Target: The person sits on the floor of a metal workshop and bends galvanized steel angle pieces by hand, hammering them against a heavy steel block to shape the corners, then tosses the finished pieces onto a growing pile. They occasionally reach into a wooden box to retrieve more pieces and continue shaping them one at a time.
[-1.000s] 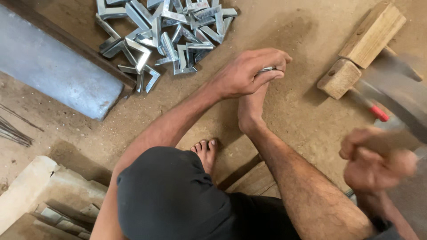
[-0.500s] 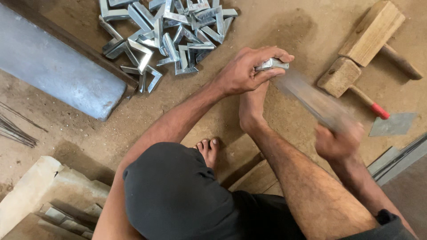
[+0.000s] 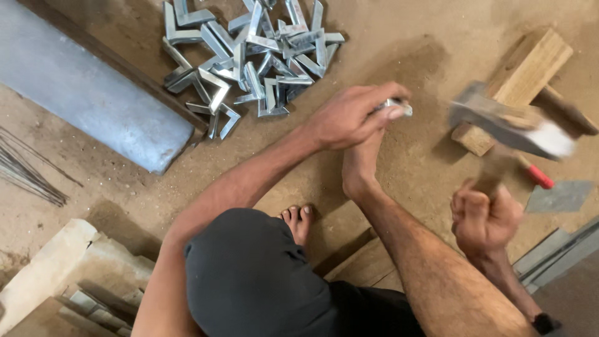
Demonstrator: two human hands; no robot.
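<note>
My left hand [image 3: 352, 117] is closed on a small bent metal piece [image 3: 397, 107], which it holds just above the toes of my right foot [image 3: 360, 163] on the sandy floor. My right hand [image 3: 485, 219] grips the handle of a hammer. The hammer head [image 3: 499, 122] is blurred and lifted, to the right of the metal piece and apart from it. My other bare foot [image 3: 298, 219] shows beside my knee in dark shorts [image 3: 249, 274].
A pile of several metal angle brackets [image 3: 249, 56] lies at the top. A grey metal sheet [image 3: 81, 93] lies top left and thin wires [image 3: 28, 175] at left. A wooden block [image 3: 521, 72] and a red-handled flat tool [image 3: 552, 187] lie right. Stone blocks [image 3: 56, 274] sit bottom left.
Half a second ago the hammer was swung down at the metal piece; now my right hand has drawn it back up and to the right. My left hand has stayed in place.
</note>
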